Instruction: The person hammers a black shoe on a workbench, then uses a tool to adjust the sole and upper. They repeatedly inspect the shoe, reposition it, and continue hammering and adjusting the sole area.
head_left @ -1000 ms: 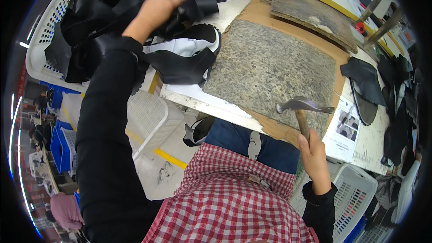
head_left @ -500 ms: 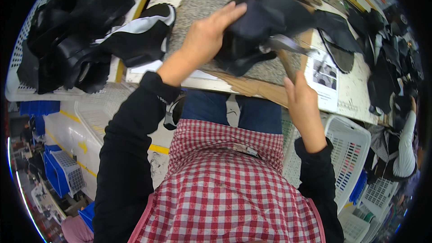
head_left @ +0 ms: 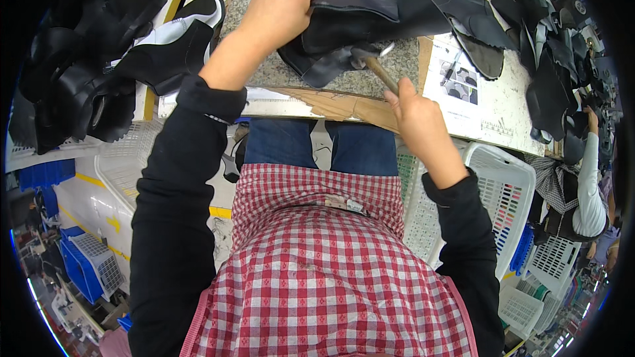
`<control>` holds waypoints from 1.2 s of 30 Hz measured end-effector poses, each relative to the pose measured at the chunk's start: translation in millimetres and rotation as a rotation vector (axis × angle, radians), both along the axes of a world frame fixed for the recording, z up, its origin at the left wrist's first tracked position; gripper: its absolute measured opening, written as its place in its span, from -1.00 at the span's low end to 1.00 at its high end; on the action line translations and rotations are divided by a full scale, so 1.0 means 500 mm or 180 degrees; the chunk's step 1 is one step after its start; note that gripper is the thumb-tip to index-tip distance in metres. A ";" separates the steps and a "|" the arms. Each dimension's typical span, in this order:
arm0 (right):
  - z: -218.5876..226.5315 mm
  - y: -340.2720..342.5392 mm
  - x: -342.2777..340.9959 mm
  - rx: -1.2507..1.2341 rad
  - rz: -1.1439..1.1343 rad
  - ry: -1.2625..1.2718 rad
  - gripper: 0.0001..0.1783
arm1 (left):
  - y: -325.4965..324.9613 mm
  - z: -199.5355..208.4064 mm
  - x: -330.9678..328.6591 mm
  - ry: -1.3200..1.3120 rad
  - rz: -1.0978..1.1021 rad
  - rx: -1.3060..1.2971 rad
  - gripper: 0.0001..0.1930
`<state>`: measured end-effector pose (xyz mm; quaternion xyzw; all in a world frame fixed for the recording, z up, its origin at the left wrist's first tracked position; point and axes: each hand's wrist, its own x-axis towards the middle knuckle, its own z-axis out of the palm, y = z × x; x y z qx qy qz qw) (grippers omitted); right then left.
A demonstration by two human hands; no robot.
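Upper centre, a black leather boot upper [head_left: 331,30] lies over a speckled stone slab [head_left: 357,84] on the white workbench [head_left: 506,102]; the half-curled left hand [head_left: 281,10] holds its left end. The right hand [head_left: 420,119] closes around a hammer [head_left: 381,74]. Right: a plastic basket [head_left: 496,192].

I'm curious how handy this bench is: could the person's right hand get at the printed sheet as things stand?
Probably yes: the printed sheet lies close by the right hand, with nothing apparent between them. That hand grips a hammer, though, which would likely hamper picking it up.
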<state>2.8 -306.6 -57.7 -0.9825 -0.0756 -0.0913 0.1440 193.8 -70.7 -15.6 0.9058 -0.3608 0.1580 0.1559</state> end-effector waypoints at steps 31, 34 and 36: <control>-0.079 0.060 0.043 0.0290 0.0090 0.0107 -0.63 | 0.036 -0.143 -0.137 0.0167 0.0760 -0.2161 -0.14; -0.044 0.070 0.020 0.0666 0.0066 0.0341 -0.60 | 0.021 -0.116 -0.150 0.0824 0.0948 -0.1800 -0.32; 0.026 0.064 -0.001 0.1172 0.0115 0.0641 -0.60 | 0.030 -0.014 -0.103 0.0557 0.1174 -0.1286 -0.51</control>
